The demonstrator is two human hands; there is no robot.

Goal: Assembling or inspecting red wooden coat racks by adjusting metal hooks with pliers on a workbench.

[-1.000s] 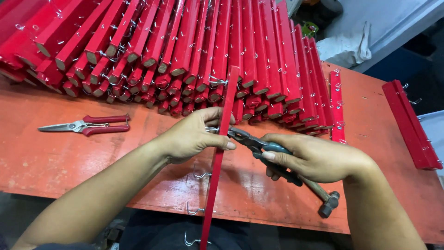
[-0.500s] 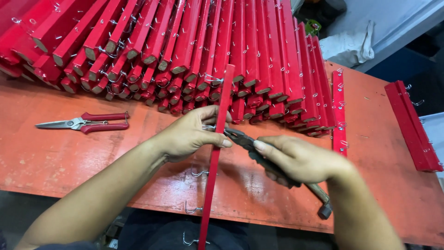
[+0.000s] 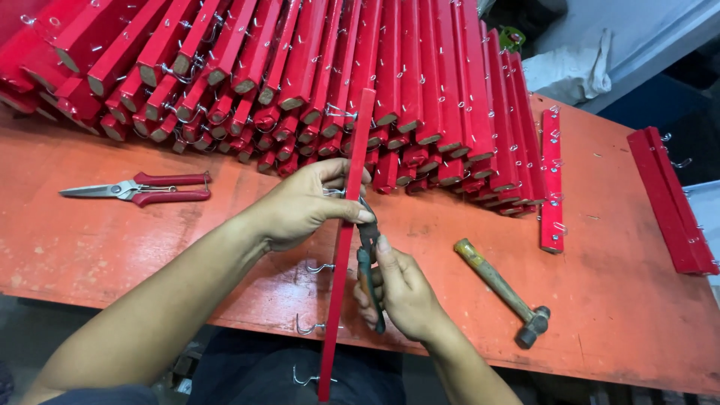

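Note:
My left hand (image 3: pixel 304 204) grips a long thin red wooden strip (image 3: pixel 343 255) that runs from the pile down past the table's front edge. Small metal hooks (image 3: pixel 309 327) stick out of its left side. My right hand (image 3: pixel 401 289) holds green-handled pliers (image 3: pixel 369 259) upright, their jaws up against the strip just below my left fingers. What the jaws grip is hidden by my fingers.
A big pile of red hooked strips (image 3: pixel 300 67) fills the back of the orange table (image 3: pixel 622 300). Red-handled snips (image 3: pixel 142 189) lie at left, a wooden-handled hammer (image 3: pixel 501 289) at right. One single strip (image 3: pixel 551 180) and a small stack (image 3: pixel 670 199) lie far right.
My right hand has turned the pliers from lying across the strip to standing upright, and has moved left off the hammer, which now lies in plain sight. The strip stands straighter.

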